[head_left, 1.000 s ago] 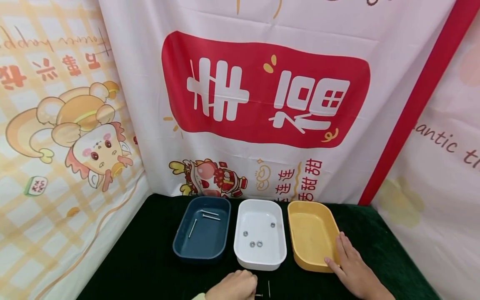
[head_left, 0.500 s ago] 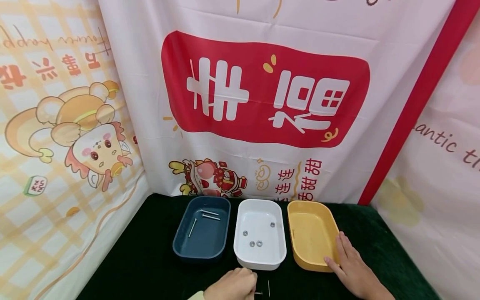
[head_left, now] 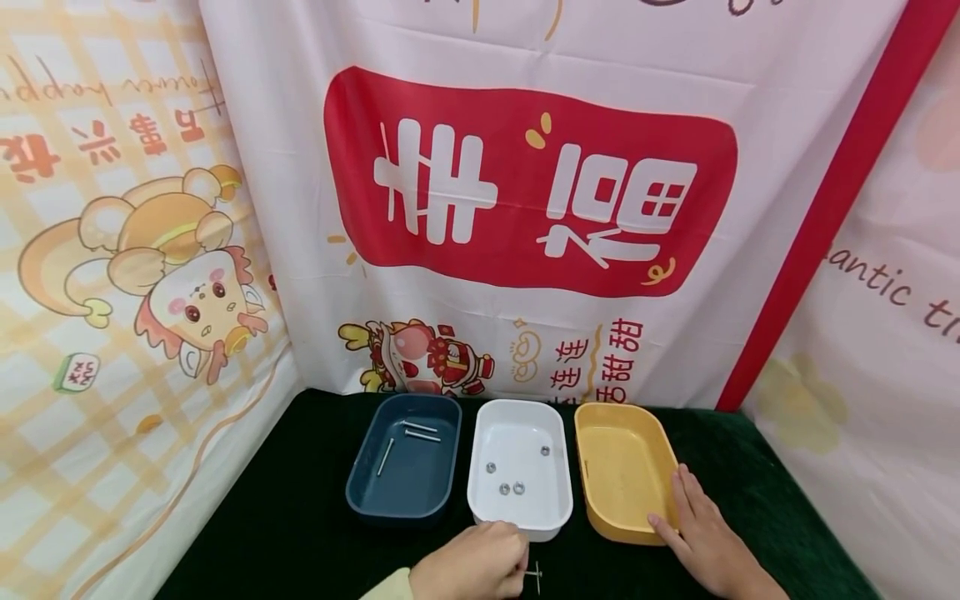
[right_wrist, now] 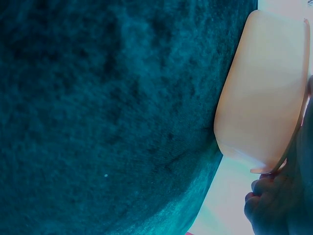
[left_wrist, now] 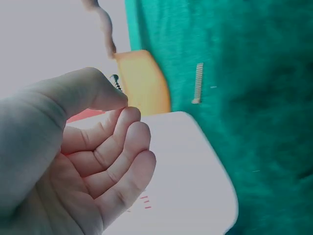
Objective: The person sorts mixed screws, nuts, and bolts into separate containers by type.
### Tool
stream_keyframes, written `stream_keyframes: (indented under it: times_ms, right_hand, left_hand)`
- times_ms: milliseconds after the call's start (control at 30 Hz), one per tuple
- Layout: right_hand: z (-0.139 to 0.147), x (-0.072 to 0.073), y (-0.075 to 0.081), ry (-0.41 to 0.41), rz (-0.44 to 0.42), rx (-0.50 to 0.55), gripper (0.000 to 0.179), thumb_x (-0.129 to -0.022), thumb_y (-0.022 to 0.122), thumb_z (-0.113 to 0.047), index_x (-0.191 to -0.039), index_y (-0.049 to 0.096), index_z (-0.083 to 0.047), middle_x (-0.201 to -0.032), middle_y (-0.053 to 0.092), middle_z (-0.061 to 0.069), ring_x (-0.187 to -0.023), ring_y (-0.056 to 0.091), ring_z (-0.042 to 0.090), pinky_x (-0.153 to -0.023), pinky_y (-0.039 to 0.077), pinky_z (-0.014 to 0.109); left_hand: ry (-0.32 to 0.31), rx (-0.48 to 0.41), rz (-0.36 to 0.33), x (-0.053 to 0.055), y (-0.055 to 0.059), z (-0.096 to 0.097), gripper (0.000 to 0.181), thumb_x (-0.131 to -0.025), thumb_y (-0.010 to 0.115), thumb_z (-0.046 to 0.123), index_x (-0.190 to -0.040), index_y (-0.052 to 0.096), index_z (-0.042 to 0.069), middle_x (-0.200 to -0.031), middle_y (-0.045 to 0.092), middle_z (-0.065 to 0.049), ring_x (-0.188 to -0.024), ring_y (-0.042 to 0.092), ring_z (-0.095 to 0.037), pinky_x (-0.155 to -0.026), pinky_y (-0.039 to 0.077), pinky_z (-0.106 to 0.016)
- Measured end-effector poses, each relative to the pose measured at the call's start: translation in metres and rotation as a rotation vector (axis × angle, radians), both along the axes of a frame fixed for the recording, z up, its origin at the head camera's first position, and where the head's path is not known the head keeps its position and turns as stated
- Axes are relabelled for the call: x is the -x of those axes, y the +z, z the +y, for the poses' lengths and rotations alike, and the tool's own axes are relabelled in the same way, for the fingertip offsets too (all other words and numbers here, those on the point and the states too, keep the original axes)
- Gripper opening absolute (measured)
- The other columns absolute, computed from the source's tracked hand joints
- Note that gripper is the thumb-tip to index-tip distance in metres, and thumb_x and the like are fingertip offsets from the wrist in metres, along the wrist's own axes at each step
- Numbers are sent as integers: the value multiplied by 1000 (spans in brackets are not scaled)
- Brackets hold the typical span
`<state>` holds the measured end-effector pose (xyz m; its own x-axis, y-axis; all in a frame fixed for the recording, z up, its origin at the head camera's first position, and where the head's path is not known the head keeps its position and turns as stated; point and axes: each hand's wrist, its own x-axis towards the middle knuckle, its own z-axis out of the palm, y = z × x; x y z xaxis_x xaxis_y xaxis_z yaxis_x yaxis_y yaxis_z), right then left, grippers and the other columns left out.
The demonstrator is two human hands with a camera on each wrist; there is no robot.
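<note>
In the head view my left hand (head_left: pixel 474 563) is low in front of the white tray (head_left: pixel 519 525). Between thumb and forefinger it pinches a small screw (left_wrist: pixel 116 82), whose threaded end shows in the left wrist view. Another screw (left_wrist: pixel 198 84) lies on the green cloth just to the right of that hand. My right hand (head_left: pixel 712 533) rests its fairly straight fingers on the right rim of the yellow tray (head_left: pixel 630 525), thumb at the near corner. A thin, small piece (head_left: pixel 587 468) lies by that tray's left wall, too small to identify.
Several metal nuts (head_left: pixel 519 488) lie in the white tray. To its left, a dark blue tray (head_left: pixel 401 504) holds 3 long bolts (head_left: pixel 385 457). The trays stand side by side on dark green cloth (head_left: pixel 292 508), before a printed white curtain (head_left: pixel 525 333).
My left hand has shifted a little to the right and slightly up with the pinched screw, towards the screw on the cloth. The right hand has stayed on the yellow tray.
</note>
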<state>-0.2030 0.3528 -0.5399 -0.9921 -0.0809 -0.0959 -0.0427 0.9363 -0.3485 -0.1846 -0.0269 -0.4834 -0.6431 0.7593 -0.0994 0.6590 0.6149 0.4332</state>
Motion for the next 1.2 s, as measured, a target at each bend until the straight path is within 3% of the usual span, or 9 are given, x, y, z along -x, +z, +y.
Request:
stream_keyframes:
  times_ms: [133, 367, 667, 900, 1200]
  right_hand:
    - [1, 0, -2, 11, 20, -7, 108, -101, 37, -78, -168, 2, 1, -176, 1, 26, -158, 13, 55, -122, 18, 77]
    - [1, 0, -2, 16, 23, -6, 109, -102, 38, -77, -168, 3, 2, -176, 2, 28, -157, 13, 55, -122, 18, 77]
    - [-1, 1, -1, 6, 11, -14, 109, -102, 37, -77, -167, 3, 3, -175, 1, 28, -157, 14, 56, -122, 18, 78]
    - [-3, 3, 0, -7, -20, -14, 110, -101, 36, -79, -168, 2, 2, -176, -2, 27, -158, 12, 56, -123, 18, 77]
    - [-2, 3, -1, -2, -13, -20, 112, -99, 35, -81, -168, 2, 2, -176, -1, 27, -158, 13, 55, -123, 19, 76]
  left_hand:
    - [-20, 10, 124, 4, 16, 8, 18, -96, 74, 16, -82, 67, 23, -72, 53, 16, -63, 49, 4, -57, 44, -11]
    - [-47, 2, 250, 8, 47, 23, 19, -96, 74, 18, -80, 64, 22, -73, 53, 13, -65, 48, 2, -58, 43, -12]
    - [-100, -28, 400, 18, 71, 50, 27, -96, 72, 15, -74, 58, 20, -73, 51, 10, -65, 45, 0, -57, 38, -12]
    - [-113, -37, 573, 23, 81, 70, 23, -93, 72, 15, -75, 57, 20, -75, 55, 9, -65, 48, -3, -56, 41, -15]
    - [-78, -34, 640, 38, 75, 95, 18, -91, 71, 14, -79, 58, 17, -75, 53, 8, -64, 45, -3, -52, 37, -14]
